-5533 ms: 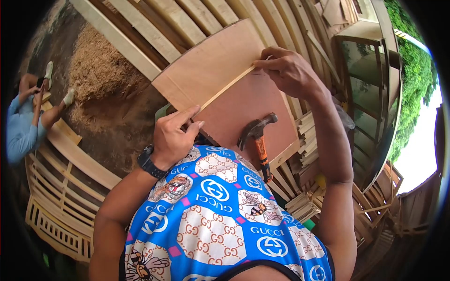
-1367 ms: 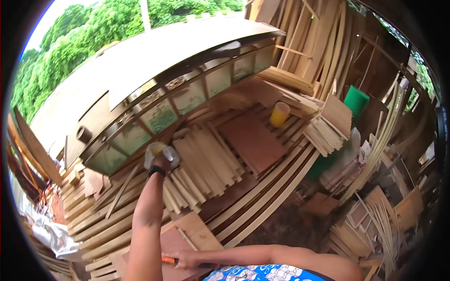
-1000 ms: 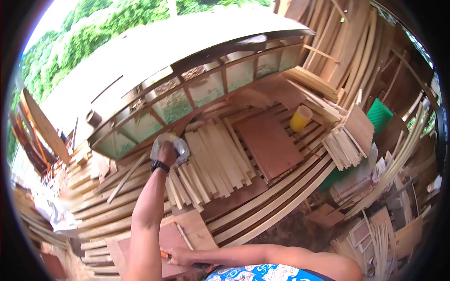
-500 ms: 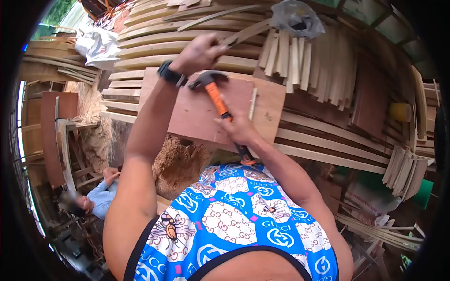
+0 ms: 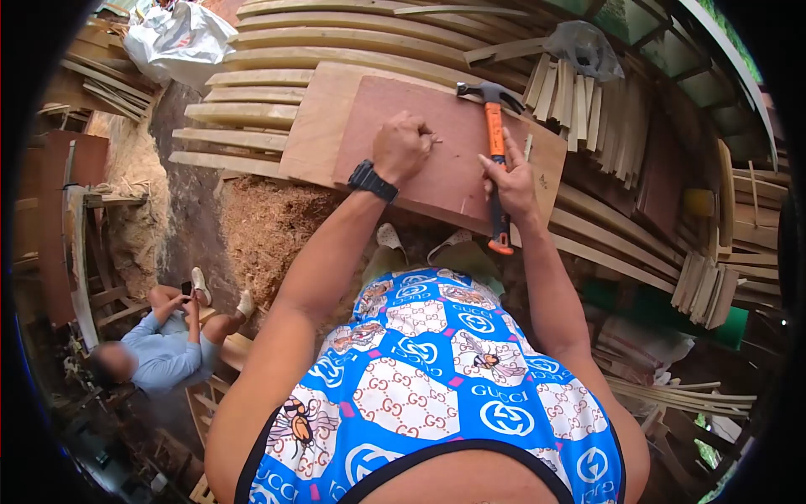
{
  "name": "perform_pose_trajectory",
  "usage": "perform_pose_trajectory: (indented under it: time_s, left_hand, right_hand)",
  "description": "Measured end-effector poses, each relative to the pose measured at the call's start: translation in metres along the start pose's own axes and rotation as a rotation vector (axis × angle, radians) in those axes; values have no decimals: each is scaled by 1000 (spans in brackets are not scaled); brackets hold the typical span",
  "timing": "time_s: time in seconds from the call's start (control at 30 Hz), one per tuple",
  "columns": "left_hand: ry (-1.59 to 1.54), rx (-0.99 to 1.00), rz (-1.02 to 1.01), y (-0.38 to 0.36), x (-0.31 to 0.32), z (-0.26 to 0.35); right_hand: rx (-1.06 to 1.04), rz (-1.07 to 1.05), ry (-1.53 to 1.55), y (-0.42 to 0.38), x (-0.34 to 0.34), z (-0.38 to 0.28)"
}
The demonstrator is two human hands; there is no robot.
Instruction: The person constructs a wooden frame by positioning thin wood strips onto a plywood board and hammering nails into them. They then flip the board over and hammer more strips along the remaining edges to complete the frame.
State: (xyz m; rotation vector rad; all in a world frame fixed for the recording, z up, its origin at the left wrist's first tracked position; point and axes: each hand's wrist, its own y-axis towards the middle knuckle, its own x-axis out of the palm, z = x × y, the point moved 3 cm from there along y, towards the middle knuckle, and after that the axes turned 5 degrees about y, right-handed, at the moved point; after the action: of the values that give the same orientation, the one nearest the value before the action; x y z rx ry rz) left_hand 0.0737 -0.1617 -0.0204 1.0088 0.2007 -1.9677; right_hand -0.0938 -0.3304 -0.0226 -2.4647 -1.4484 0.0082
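My left hand (image 5: 403,149), with a black watch (image 5: 373,181) on its wrist, is closed above a reddish-brown wooden board (image 5: 457,172). Its fingertips are pinched together, and whatever small thing they hold is too tiny to make out. In my right hand (image 5: 512,181) is a claw hammer (image 5: 494,126) with an orange and black handle, head pointing away from me. The hammer is over the right part of the board. Under that board lies a larger, paler plywood sheet (image 5: 311,126), its edges showing at the left and right.
Long curved wooden slats (image 5: 336,38) are stacked beyond the boards. Short strips (image 5: 579,105) and a clear plastic bag (image 5: 585,49) sit at the far right. Sawdust (image 5: 269,231) covers the ground at left. Another person (image 5: 172,353) in light blue sits at lower left.
My left hand has come back from the far slats to above the board. The hammer has shifted right and now stands more upright in my right hand. The camera view has shifted.
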Motion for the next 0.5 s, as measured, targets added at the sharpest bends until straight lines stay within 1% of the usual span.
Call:
perform_pose_trajectory:
  time_s: [0.03, 0.1, 0.13, 0.2, 0.23, 0.3, 0.33, 0.37, 0.43, 0.5]
  left_hand:
    - [-13, -5, 8, 1, 0, -4]
    - [-221, -19, 22, -1, -4, -9]
    - [-233, -17, 20, -3, 0, -9]
    - [-455, -116, 9, -3, -5, -8]
    - [-459, -119, 9, -4, -4, -6]
    - [-627, -304, -72, -17, -20, -25]
    - [-691, -351, -61, -27, -30, -37]
    - [-697, -355, -60, -35, -40, -45]
    - [-967, -540, -64, -51, -59, -59]
    - [-969, -562, -59, -64, -67, -71]
  right_hand:
    - [-11, 23, -30, 1, 1, 0]
    - [-34, 29, -30, -3, 9, 0]
    - [-59, 38, -45, -5, 3, 0]
    - [-88, 49, -64, -10, -4, -3]
    - [-107, 66, -74, -18, -14, -4]
    - [-124, 75, -96, -38, -7, -11]
    - [-117, 72, -107, -50, 0, -14]
    - [-112, 69, -117, -60, 2, -15]
    - [-99, 40, -109, -73, 7, -13]
    - [-102, -5, -97, -80, 8, -10]
